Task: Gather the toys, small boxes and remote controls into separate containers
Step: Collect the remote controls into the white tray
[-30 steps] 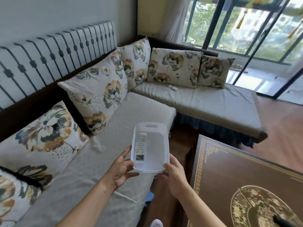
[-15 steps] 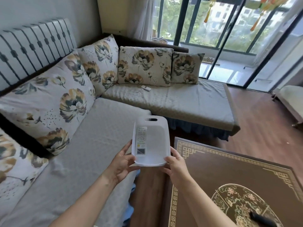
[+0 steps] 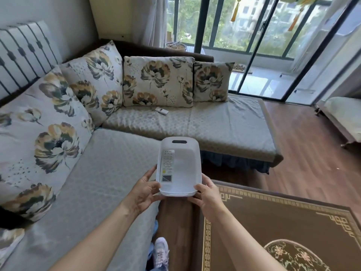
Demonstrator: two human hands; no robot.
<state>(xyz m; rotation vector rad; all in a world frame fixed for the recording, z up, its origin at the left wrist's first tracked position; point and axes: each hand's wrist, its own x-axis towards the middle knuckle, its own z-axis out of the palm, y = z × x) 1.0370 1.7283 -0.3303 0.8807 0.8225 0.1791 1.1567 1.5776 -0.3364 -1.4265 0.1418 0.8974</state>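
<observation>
I carry a white plastic bin [image 3: 186, 163] in front of me over the gap between sofa and table. My left hand [image 3: 144, 190] grips its near left corner and my right hand [image 3: 207, 196] grips its near right corner. A white remote control [image 3: 167, 166] lies inside along the bin's left wall, screen end toward me. A second small white remote [image 3: 161, 110] lies on the far sofa seat, just below the middle floral cushion.
An L-shaped grey sofa [image 3: 224, 126] with several floral cushions [image 3: 158, 81] runs along the left and far side. A dark brown patterned table [image 3: 273, 227] stands at the lower right. Wooden floor [image 3: 304, 153] and glass balcony doors lie to the right.
The view has swung right and moved nearer the far sofa section. The bin stays in both hands with the remote inside it. The far remote looks closer.
</observation>
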